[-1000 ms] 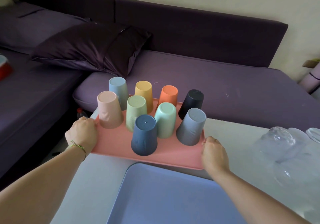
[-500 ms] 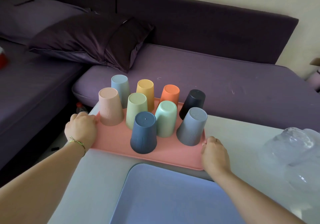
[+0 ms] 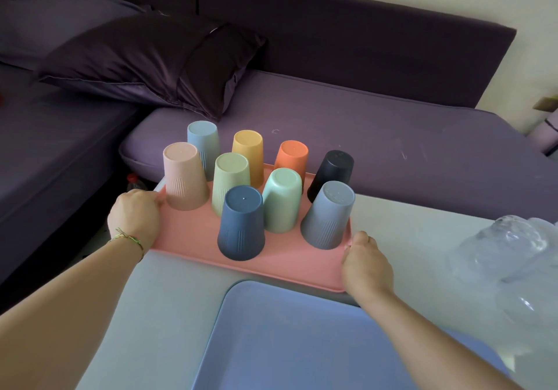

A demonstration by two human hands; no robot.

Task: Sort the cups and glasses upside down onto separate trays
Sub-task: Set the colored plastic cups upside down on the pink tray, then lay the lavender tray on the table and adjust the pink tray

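Observation:
A pink tray rests on the far left part of the pale table. Several plastic cups stand upside down on it, among them a navy cup, a grey cup, a mint cup and a beige cup. My left hand grips the tray's left edge. My right hand grips its near right corner. A blue tray with nothing on it lies in front of me. Clear glasses crowd the table's right side.
A purple sofa with a dark cushion runs behind the table and along the left. A small bottle with a red cap stands on the floor by the table's far left corner.
The pink tray and both hands have held almost still. My view has shifted slightly, so the glasses now sit lower at the right edge.

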